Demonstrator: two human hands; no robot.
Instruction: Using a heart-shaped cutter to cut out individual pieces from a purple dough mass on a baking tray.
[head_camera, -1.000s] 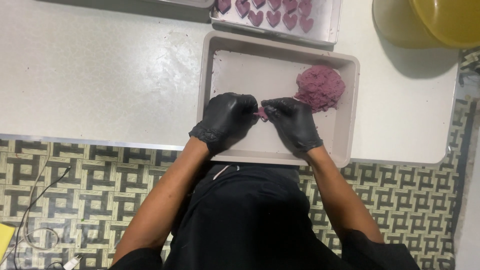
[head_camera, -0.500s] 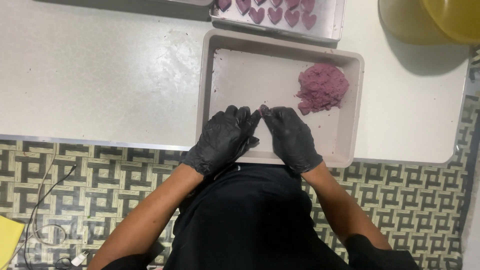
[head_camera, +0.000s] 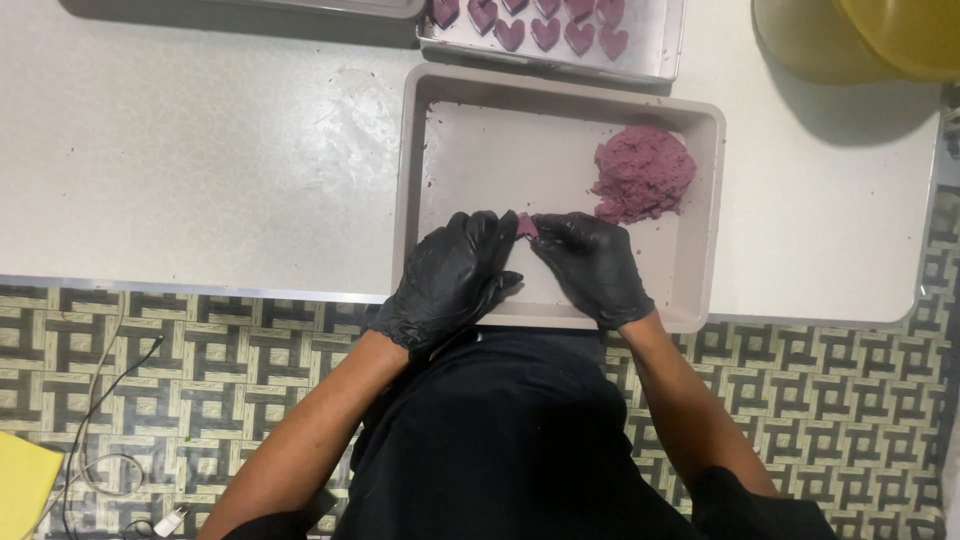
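Small purple dough piece (head_camera: 526, 226) pinched between fingertips of black-gloved left hand (head_camera: 455, 275) and black-gloved right hand (head_camera: 592, 265), held over shallow beige rectangular tray (head_camera: 470, 150); purple dough mound (head_camera: 643, 175) kept near for supply.

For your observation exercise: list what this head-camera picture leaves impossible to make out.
- Small purple piece: shape hidden by the left hand and right hand.
- Tray of purple hearts: cut off by the top edge.
- Yellow bowl: cut off at the corner.
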